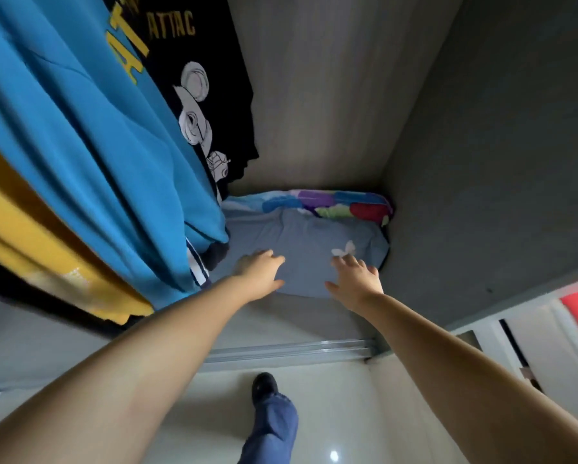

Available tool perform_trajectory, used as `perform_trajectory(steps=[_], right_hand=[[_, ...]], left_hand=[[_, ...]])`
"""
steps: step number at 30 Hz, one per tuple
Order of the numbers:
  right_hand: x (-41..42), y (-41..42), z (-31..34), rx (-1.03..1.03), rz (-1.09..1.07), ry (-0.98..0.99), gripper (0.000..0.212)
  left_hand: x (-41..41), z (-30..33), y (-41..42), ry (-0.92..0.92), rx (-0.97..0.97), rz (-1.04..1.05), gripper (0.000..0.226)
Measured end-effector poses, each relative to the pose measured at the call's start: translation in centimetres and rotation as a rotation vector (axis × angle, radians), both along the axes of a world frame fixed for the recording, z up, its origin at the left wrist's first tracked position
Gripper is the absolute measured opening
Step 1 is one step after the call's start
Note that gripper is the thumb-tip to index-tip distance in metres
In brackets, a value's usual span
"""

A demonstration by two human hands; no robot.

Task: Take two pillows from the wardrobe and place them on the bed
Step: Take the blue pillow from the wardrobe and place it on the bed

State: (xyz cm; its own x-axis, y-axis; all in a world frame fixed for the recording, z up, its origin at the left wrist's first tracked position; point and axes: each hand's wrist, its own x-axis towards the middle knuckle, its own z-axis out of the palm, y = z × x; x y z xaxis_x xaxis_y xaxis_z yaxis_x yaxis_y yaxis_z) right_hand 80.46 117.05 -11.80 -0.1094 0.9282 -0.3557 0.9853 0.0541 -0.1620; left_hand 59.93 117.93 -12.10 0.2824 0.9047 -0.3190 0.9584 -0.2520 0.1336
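A pale blue pillow [309, 249] with a small white butterfly print lies on the wardrobe floor [307, 316]. Behind it, against the back wall, lies a second pillow [334, 203] with a bright multicoloured print. Both my arms reach down into the wardrobe. My left hand [259, 274] rests on the blue pillow's near left edge with fingers spread. My right hand [356, 281] hovers at the pillow's near right edge, fingers apart, holding nothing. The left end of both pillows is hidden by hanging clothes.
Hanging clothes fill the left side: a teal garment [90, 139], a yellow one [29, 236] and a black printed T-shirt [200, 78]. The grey wardrobe side wall [488, 162] stands on the right. A sliding-door track [291, 351] runs along the front. My foot [264, 386] is on the tiled floor.
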Motion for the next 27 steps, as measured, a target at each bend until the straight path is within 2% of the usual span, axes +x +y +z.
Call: perform_trajectory(steps=[6, 9, 14, 15, 18, 20, 23, 25, 27], right_hand=[[-0.5, 10.1, -4.6, -0.010, -0.065, 0.004, 0.053], [-1.5, 14.2, -9.4, -0.052, -0.061, 0.026, 0.056], [-1.5, 19.3, -18.4, -0.100, -0.002, -0.042, 0.057], [-1.3, 20.3, -19.9, -0.116, 0.008, -0.053, 0.059], [-0.4, 24.1, -23.6, -0.132, 0.042, -0.072, 0.067], [-0.2, 26.9, -25.6, -0.069, 0.105, -0.079, 0.070], [-0.4, 31.1, -28.0, 0.043, 0.144, -0.042, 0.071], [-0.9, 32.6, -29.5, 0.007, 0.150, -0.034, 0.076], [-1.3, 32.6, -31.0, -0.087, 0.167, -0.078, 0.090]], left_hand=[[0.3, -5.5, 9.2, 0.066, -0.047, -0.103, 0.046], [0.5, -10.0, 13.0, 0.100, -0.099, -0.108, 0.047], [-0.6, -18.4, 17.4, 0.186, -0.133, -0.034, 0.047], [-1.0, -19.8, 17.9, 0.204, -0.128, -0.038, 0.048], [-1.8, -23.1, 20.5, 0.190, 0.076, -0.073, 0.064], [-2.2, -25.5, 23.3, 0.130, 0.210, 0.003, 0.071], [-1.7, -28.8, 28.0, 0.164, 0.159, 0.130, 0.071], [-1.5, -30.8, 29.7, 0.209, 0.138, 0.171, 0.076], [-1.5, -32.2, 29.8, 0.263, 0.111, 0.143, 0.085]])
